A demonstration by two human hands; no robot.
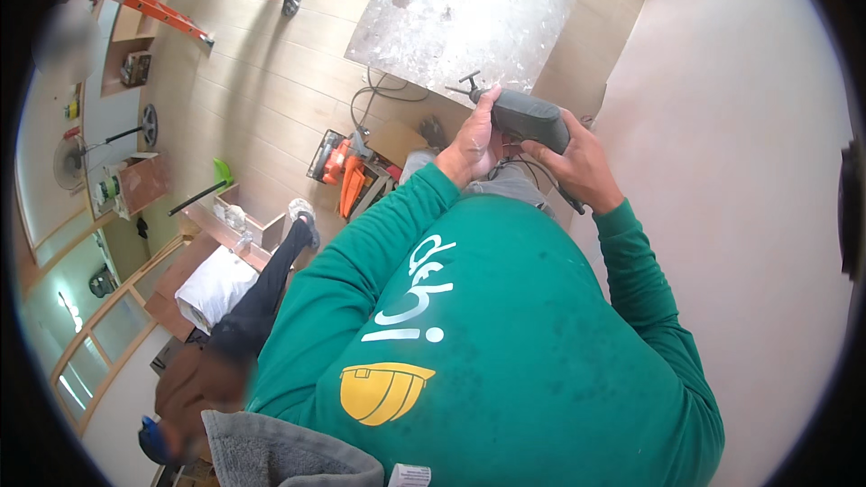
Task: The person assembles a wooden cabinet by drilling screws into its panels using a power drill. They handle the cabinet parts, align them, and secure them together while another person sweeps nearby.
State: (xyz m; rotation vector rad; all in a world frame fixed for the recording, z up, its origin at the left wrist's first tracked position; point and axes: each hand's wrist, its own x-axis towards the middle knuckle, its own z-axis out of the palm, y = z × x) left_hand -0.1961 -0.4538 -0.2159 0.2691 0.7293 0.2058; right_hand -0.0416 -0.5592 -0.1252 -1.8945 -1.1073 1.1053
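Observation:
In front of my body I hold a dark grey, rounded hand power tool (532, 119). A thin, T-shaped metal piece sticks out at its far left end. My left hand (474, 142) is closed around the front part, thumb along its side. My right hand (582, 160) grips the rear end, fingers curled beneath the body. A dark cord runs down below the right hand. Just beyond the tool lies the near edge of a worn, silvery-white tabletop (474, 22). The tool's underside is hidden by my hands.
Left of my legs, an orange circular saw (336, 158) and other tools sit with cables. A pale wall (722, 171) stands close on the right. Farther left are one person in dark trousers (262, 284), another beside an orange ladder (149, 4), and a wooden box (262, 234).

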